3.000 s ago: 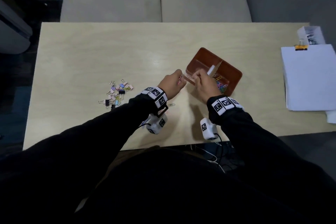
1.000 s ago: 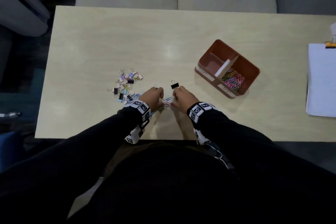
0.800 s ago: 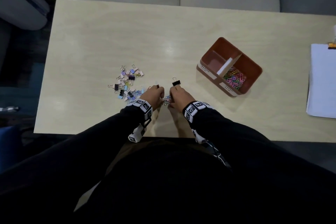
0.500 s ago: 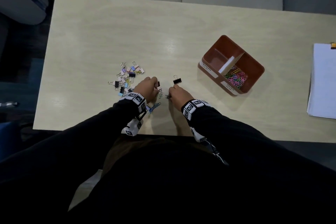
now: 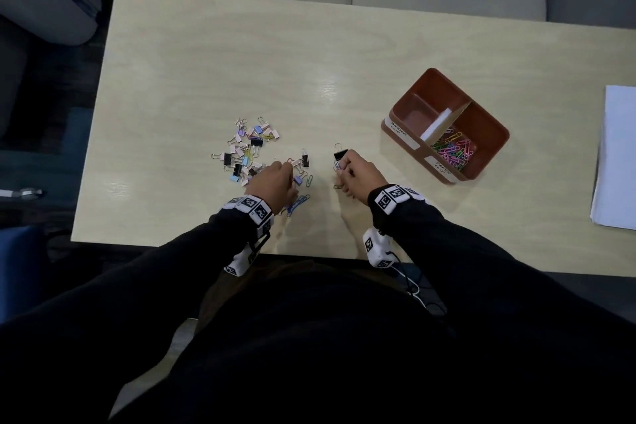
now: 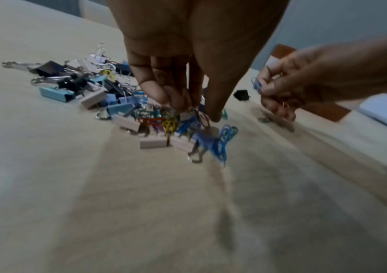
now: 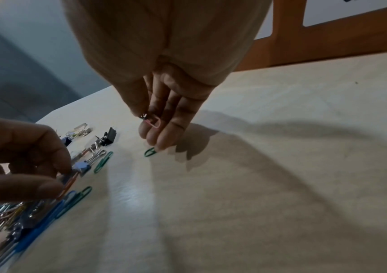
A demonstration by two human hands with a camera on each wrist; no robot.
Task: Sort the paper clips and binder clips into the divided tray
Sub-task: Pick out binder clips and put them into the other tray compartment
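1. Pinched between thumb and fingers of the right hand point(image 5: 358, 173) are small paper clips, so the hand is closed on them; its lower fingertips reach toward a green paper clip point(image 5: 338, 186) on the table point(image 5: 206, 62). The left hand point(image 5: 275, 179) works at the near edge of the mixed pile point(image 5: 246, 151), fingers bunched downward. The divided tray point(image 5: 488, 162) sits well apart to the right, angled toward the person; coloured paper clips already fill its nearer compartment, and the farther one looks empty. A black binder clip point(image 5: 340, 155) lies just beside the right hand.

2. Left wrist view: the left fingertips point(image 6: 176, 101) converge on tangled coloured clips at the pile edge, pinching at least one wire clip. Judgement: extracting paper clips first avoids snagging binder clip handles.

3. Right wrist view: a pink paper clip point(image 7: 153, 121) is held against the fingers by the thumb while the free fingertips point(image 7: 162, 142) touch the green clip. Judgement: clips are being accumulated in the hand to reduce trips to the tray.
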